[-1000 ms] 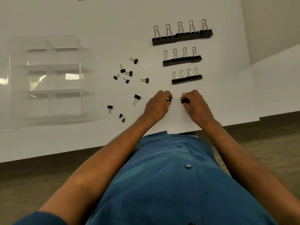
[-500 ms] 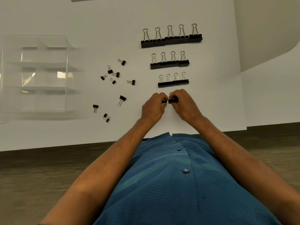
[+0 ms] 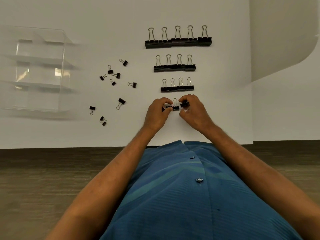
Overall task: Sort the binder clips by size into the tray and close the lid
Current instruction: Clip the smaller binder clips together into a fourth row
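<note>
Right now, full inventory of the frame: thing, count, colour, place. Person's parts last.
far row of clips: 5, black with silver handles, largest, top right of table
second row of clips: 4, black, just nearer than the far row
third row of clips: 4, black, just beyond the hands
clips at the hands: at least 3, black, partly hidden
loose clips: about 10, black, small, scattered mid-table
tray: 1, clear, divided, no clips in it, left side
table: 1, white
shirt: 1, blue, buttoned, bottom centre
left hand: 1, fingers pinch a clip
right hand: 1, fingers pinch a clip
</note>
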### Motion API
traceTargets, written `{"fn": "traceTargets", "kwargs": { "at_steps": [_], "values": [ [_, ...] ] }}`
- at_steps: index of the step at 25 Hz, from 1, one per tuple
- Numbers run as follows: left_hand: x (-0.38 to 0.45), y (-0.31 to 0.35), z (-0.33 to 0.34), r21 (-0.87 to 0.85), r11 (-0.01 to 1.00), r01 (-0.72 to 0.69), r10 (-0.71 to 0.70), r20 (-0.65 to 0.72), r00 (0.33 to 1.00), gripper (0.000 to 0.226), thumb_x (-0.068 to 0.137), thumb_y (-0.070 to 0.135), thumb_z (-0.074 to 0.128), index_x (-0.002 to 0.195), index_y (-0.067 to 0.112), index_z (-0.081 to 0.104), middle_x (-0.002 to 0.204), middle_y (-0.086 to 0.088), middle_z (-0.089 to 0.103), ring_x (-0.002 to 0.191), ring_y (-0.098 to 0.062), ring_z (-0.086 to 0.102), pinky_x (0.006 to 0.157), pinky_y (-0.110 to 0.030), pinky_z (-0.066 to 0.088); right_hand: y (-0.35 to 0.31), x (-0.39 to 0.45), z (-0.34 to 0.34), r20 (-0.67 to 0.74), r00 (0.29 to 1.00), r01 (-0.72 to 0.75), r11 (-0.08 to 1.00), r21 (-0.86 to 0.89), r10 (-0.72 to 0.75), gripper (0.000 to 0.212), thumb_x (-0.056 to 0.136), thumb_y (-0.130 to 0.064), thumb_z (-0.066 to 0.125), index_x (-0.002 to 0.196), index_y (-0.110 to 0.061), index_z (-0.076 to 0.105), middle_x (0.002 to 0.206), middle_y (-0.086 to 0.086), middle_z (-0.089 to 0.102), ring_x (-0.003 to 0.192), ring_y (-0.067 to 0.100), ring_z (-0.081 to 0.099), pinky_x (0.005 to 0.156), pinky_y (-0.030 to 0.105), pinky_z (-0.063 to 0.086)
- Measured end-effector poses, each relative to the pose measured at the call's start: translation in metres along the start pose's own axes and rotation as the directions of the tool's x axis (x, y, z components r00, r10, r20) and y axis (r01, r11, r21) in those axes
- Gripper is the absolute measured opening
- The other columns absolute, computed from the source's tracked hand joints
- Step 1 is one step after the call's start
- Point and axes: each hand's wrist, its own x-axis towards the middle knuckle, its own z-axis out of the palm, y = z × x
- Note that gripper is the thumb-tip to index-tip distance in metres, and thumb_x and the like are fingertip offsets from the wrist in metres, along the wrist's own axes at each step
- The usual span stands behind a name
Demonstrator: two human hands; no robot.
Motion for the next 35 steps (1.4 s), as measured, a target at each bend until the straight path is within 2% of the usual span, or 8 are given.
{"fn": "traceTargets", "kwargs": {
  "at_steps": [4, 8, 12, 15, 20, 24, 29, 35],
  "values": [
    [-0.007, -0.001, -0.013, -0.381, 0.889, 0.252, -0.327, -0.145, 0.934, 0.011, 0.095, 0.023, 0.058, 0.100, 0.021, 0.068, 0.086, 0.004, 0.066, 0.071, -0.007, 0.059, 0.066, -0.024, 0.051, 0.013, -0.005, -0.016, -0.037, 0.998, -0.046, 0.999, -0.023, 0.045, 0.027, 0.092, -0.003, 0.061, 0.116, -0.015, 0.060, 0.113, -0.002, 0.059, 0.096, 0.010, 0.058, 0.086, 0.016, 0.050],
    [-0.006, -0.001, -0.021, -0.486, 0.818, 0.307, -0.438, -0.182, 0.881, 0.017, 0.095, 0.009, 0.053, 0.101, 0.017, 0.066, 0.087, -0.005, 0.067, 0.062, -0.007, 0.063, 0.062, -0.028, 0.059, 0.019, -0.005, -0.017, -0.009, 1.000, 0.016, 0.995, -0.103, -0.017, 0.020, 0.094, -0.007, 0.063, 0.111, -0.016, 0.061, 0.108, -0.001, 0.057, 0.087, 0.013, 0.057, 0.081, 0.022, 0.051],
    [-0.008, -0.002, -0.021, -0.355, 0.894, 0.273, -0.362, -0.213, 0.908, 0.012, 0.096, 0.011, 0.055, 0.099, 0.017, 0.065, 0.087, -0.004, 0.069, 0.068, -0.015, 0.065, 0.059, -0.025, 0.057, 0.023, -0.005, -0.013, -0.041, 0.997, 0.055, 0.994, -0.095, -0.059, 0.019, 0.091, -0.006, 0.067, 0.107, -0.014, 0.061, 0.109, -0.003, 0.048, 0.086, 0.007, 0.050, 0.078, 0.011, 0.044],
    [-0.013, -0.009, -0.022, -0.143, 0.969, 0.202, -0.232, -0.241, 0.943, 0.019, 0.096, 0.011, 0.051, 0.108, 0.018, 0.064, 0.102, 0.002, 0.064, 0.086, -0.011, 0.062, 0.075, -0.013, 0.051, 0.026, -0.004, -0.014, -0.043, 0.998, 0.041, 0.993, -0.112, -0.046, 0.020, 0.090, -0.006, 0.069, 0.107, -0.012, 0.062, 0.107, -0.004, 0.045, 0.085, 0.006, 0.047, 0.074, 0.006, 0.040],
    [-0.023, -0.022, -0.025, 0.130, 0.990, -0.052, 0.060, -0.058, 0.997, 0.042, 0.092, 0.001, 0.055, 0.131, 0.018, 0.056, 0.115, 0.003, 0.044, 0.081, -0.003, 0.048, 0.078, -0.001, 0.038, 0.024, -0.005, -0.015, -0.012, 0.998, 0.064, 0.988, -0.142, -0.066, 0.026, 0.089, -0.010, 0.070, 0.113, -0.013, 0.060, 0.110, -0.003, 0.047, 0.091, 0.008, 0.047, 0.080, 0.012, 0.040],
    [-0.015, -0.020, -0.029, 0.156, 0.988, 0.001, 0.016, -0.107, 0.994, 0.028, 0.093, 0.012, 0.065, 0.120, 0.014, 0.061, 0.105, 0.002, 0.053, 0.086, -0.005, 0.050, 0.083, -0.019, 0.047, 0.023, -0.005, -0.015, -0.007, 0.996, 0.084, 0.984, -0.159, -0.086, 0.024, 0.090, -0.011, 0.069, 0.113, -0.014, 0.061, 0.108, -0.007, 0.045, 0.092, 0.008, 0.046, 0.081, 0.017, 0.040],
    [-0.007, -0.012, -0.027, 0.192, 0.973, 0.129, -0.110, -0.106, 0.988, 0.033, 0.088, 0.041, 0.071, 0.103, 0.016, 0.055, 0.085, 0.004, 0.059, 0.070, -0.008, 0.052, 0.063, -0.024, 0.043, 0.023, -0.003, -0.014, 0.010, 0.995, 0.098, 0.983, -0.155, -0.097, 0.021, 0.092, -0.014, 0.069, 0.112, -0.016, 0.062, 0.106, -0.005, 0.049, 0.094, 0.009, 0.047, 0.080, 0.020, 0.042],
    [-0.014, -0.016, -0.022, 0.253, 0.967, -0.019, 0.044, -0.094, 0.995, 0.044, 0.083, 0.043, 0.075, 0.109, 0.016, 0.051, 0.106, 0.000, 0.051, 0.089, -0.011, 0.051, 0.073, -0.024, 0.046, 0.024, -0.002, -0.012, 0.032, 0.993, 0.119, 0.981, -0.156, -0.115, 0.024, 0.091, -0.014, 0.071, 0.114, -0.016, 0.064, 0.108, 0.000, 0.054, 0.095, 0.009, 0.047, 0.082, 0.023, 0.045]
  ]
}}
